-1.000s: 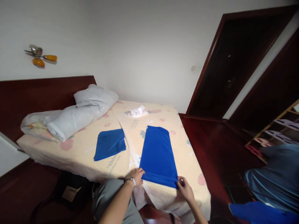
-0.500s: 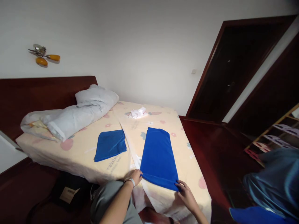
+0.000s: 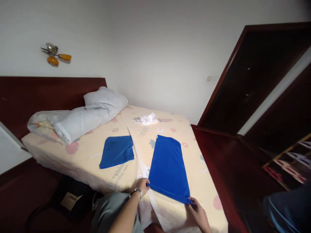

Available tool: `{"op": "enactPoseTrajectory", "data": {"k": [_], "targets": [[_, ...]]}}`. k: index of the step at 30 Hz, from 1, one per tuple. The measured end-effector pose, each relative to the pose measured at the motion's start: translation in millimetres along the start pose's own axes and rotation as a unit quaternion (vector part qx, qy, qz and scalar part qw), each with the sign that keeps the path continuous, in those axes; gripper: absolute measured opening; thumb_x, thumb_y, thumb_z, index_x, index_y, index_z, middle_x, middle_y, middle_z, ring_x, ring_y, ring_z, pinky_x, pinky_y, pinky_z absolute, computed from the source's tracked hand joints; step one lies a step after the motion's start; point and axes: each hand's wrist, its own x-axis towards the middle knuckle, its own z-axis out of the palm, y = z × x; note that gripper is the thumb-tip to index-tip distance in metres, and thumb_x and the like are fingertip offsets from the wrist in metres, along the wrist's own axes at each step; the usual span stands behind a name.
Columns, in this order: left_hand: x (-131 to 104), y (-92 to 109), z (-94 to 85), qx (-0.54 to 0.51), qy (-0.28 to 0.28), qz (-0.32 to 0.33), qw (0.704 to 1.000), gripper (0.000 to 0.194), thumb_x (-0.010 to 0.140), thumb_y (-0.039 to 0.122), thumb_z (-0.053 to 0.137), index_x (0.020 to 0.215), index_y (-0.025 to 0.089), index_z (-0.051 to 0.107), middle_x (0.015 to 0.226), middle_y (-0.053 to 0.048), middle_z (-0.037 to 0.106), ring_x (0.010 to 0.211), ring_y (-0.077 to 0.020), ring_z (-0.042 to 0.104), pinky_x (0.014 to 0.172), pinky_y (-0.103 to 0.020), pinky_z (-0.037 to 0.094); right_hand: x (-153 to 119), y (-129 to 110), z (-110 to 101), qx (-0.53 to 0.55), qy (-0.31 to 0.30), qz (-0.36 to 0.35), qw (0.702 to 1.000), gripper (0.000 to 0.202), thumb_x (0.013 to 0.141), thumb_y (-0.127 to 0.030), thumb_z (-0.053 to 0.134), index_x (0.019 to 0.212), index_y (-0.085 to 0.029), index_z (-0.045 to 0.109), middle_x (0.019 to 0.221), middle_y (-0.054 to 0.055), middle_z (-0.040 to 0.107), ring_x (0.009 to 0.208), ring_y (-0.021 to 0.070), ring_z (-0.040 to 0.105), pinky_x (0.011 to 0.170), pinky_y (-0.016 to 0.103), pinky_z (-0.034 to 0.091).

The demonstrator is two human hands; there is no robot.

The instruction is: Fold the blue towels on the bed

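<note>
The view has swung right; both hands still grip the towel's near corners.
Left hand (image 3: 143,186) and right hand (image 3: 198,212) pinch the long, soft blue towel (image 3: 168,168) at lower centre on the flower-print mattress (image 3: 85,155); white wall (image 3: 145,48) behind.

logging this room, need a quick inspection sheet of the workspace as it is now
surface: bed with a cream flower-print sheet
job's things: long blue cloth lying flat; folded blue cloth lying apart to its left
clutter: pillow and rolled duvet by the headboard; white crumpled item at the far edge
grippers: left hand and right hand each pinch a near corner of the long blue cloth
cables: nothing seen
surroundings: wall lamp, dark doorway, wooden shelf
</note>
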Motion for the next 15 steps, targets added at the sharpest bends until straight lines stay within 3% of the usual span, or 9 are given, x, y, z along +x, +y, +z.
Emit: {"op": "enactPoseTrajectory", "data": {"k": [3, 7, 10, 15], "targets": [[2.6, 2.5, -0.7, -0.001, -0.017, -0.01, 1.0, 0.016, 0.083, 0.025, 0.062, 0.094, 0.021, 0.072, 0.094, -0.001, 0.075, 0.086, -0.0137, 0.065, 0.073, -0.022, 0.042, 1.6, 0.5, -2.4, 0.014, -0.027, -0.006, 1.0, 0.037, 0.07, -0.054, 0.062, 0.094, -0.027, 0.068, 0.095, 0.006, 0.077, 0.094, 0.032, 0.072, 0.084, 0.039, 0.056], [3.6, 11.2, -4.9, 0.024, -0.02, -0.036, 0.999, 0.017, 0.089, 0.03, 0.056, 0.096, 0.021, 0.07, 0.096, -0.002, 0.074, 0.088, -0.0147, 0.065, 0.072, -0.023, 0.04, 6.3, -2.8, -10.9, 0.069, -0.061, -0.015, 0.996, 0.037, 0.066, -0.048, 0.068, 0.093, -0.022, 0.07, 0.098, 0.009, 0.076, 0.097, 0.0311, 0.07, 0.089, 0.04, 0.056], [4.4, 15.5, -6.3, 0.045, -0.009, -0.043, 0.998, 0.019, 0.092, 0.03, 0.052, 0.098, 0.022, 0.068, 0.101, -0.004, 0.074, 0.093, -0.0166, 0.065, 0.075, -0.024, 0.04, 8.3, -2.0, -14.5, 0.104, -0.09, -0.011, 0.99, 0.045, 0.064, -0.043, 0.072, 0.102, -0.019, 0.069, 0.087, 0.008, 0.075, 0.086, 0.0284, 0.071, 0.08, 0.038, 0.058], [6.2, 18.3, -6.2, 0.053, -0.015, -0.052, 0.997, 0.022, 0.094, 0.031, 0.048, 0.104, 0.023, 0.066, 0.105, -0.005, 0.074, 0.1, -0.0192, 0.066, 0.078, -0.026, 0.042, 15.7, -8.0, -13.9, 0.06, -0.068, -0.02, 0.996, 0.042, 0.071, -0.056, 0.064, 0.089, -0.019, 0.071, 0.086, 0.01, 0.076, 0.084, 0.0299, 0.071, 0.077, 0.038, 0.056]]}}
